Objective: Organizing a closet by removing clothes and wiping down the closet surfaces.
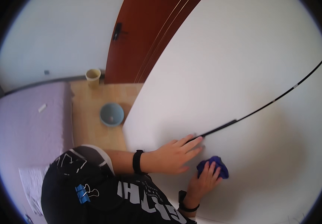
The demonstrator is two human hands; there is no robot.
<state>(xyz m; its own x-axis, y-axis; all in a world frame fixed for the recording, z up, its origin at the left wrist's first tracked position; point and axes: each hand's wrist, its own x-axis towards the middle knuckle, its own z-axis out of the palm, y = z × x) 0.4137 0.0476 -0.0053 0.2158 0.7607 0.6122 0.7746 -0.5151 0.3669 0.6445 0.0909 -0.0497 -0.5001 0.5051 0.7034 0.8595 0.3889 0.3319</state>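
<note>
My left hand [173, 155] lies with its fingers spread against the white wall [247, 70], a black band on its wrist. Its fingertips reach a black cable [219, 128] that runs along the wall towards the upper right. Below and to the right, my right hand [205, 179] presses a crumpled purple cloth [221, 166] flat to the wall under its fingers. That wrist wears a dark watch or band [187, 205]. Light-coloured pieces wrap the cable at two spots farther along.
A blue-grey basin [112, 114] and a yellowish bin [93, 78] stand on the wooden floor [88, 128]. A reddish-brown door [138, 42] with a dark handle is beyond. At left is a bed with a lilac cover [32, 120], a small white object [42, 107] on it.
</note>
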